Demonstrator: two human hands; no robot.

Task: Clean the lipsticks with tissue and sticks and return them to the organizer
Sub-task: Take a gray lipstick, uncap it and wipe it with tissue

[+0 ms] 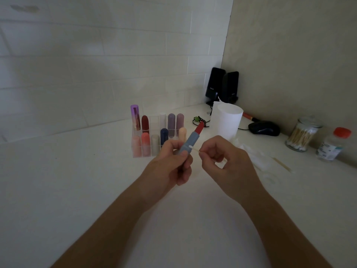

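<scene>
Head view, step in hand: swab-cleaning of one lipstick.

Left hand: grips the lipstick, fingers curled round the lower end of the blue-grey case, red bullet extended and tilted up and away.

Right hand: pinches a cotton stick between thumb and fingertips. White tip set against the case just above the left fingers, touching or very nearly so.

Progress, as a judgement: mid-task. Case wall being wiped; lipstick not yet capped or returned. No cap for it seen.

Next move, as a judgement:
- Draw the tip along the case seam with light pressure, since a stick this thin looks likely to bend.
- Keep the tip off the soft red bullet.
- Retract the bullet, fit the cap, then lower the lipstick upright into a free cell of the clear organizer, directly beyond the left fingers. One back-row cell appears vacant.

Supplies:
- Just right of the right fingers, on the counter: crumpled tissue and a loose stick.
- Farther right: jar of cotton sticks and a red-capped bottle.

Writing: small pale logo on the black speaker, well beyond the right fingers, too blurred to read. Teal-and-white bottle label likewise unreadable. No other legible text.
</scene>
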